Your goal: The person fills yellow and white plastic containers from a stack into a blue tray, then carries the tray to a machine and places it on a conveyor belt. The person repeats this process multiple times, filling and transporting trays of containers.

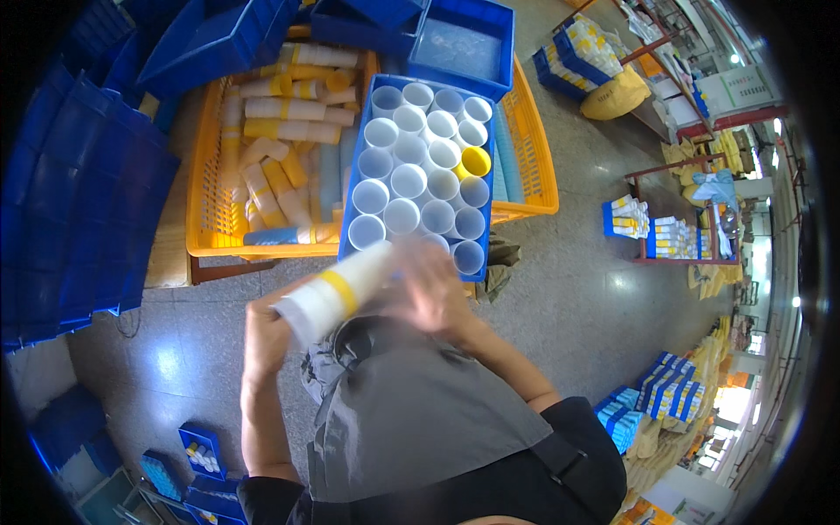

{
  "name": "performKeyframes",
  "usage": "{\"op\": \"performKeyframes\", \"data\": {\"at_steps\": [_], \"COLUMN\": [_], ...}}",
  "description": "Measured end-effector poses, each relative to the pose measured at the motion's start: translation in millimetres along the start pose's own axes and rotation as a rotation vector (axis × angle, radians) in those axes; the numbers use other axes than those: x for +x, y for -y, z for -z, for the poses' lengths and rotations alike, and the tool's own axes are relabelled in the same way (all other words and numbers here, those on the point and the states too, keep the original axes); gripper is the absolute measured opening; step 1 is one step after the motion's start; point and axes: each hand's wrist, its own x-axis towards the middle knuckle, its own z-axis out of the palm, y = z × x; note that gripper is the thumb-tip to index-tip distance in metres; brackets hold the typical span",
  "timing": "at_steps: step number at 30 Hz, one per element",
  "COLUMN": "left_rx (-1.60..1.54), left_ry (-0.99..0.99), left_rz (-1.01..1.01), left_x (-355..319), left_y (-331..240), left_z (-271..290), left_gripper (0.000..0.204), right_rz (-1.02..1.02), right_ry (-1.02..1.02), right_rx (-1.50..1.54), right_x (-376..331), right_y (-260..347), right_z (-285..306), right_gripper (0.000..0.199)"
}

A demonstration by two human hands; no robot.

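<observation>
A white tube with a yellow band [328, 302] slants in front of my body, blurred by motion. My left hand [269, 324] grips it at its lower left end, with the fingers mostly hidden behind it. Close to the tube's upper end is my right hand [430, 293], smeared by motion; whether it touches the tube does not show clearly. Just beyond both hands, a blue crate [344, 229] holds several white tubes [408, 180] on end, their round mouths facing up. One tube among them, at the right side, is yellow [475, 161].
Under and beside the crate, an orange basket [203, 243] contains white, yellow and bluish tubes lying loose. Blue bins [462, 48] stand behind, and stacked blue bins [74, 201] rise at the left. Racks with filled crates [674, 241] line the right side.
</observation>
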Motion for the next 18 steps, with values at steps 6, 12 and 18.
{"op": "performKeyframes", "data": {"at_steps": [6,12,18], "left_rx": [-0.083,0.051,0.079], "left_ry": [0.038,-0.048,-0.18], "left_rz": [-0.07,-0.172,-0.05], "left_x": [-7.8,1.9,2.4], "left_y": [-27.4,-13.3,7.3], "left_z": [26.1,50.1,55.5], "left_gripper": [0.041,0.042,0.039], "right_rz": [-0.09,-0.342,0.031], "right_ry": [-0.184,-0.259,-0.099], "right_rx": [-0.237,0.251,-0.331], "right_x": [23.5,12.5,-1.9], "right_y": [-5.4,-33.9,-44.0], "right_z": [13.3,-21.6,-41.6], "right_gripper": [0.075,0.082,0.034]}}
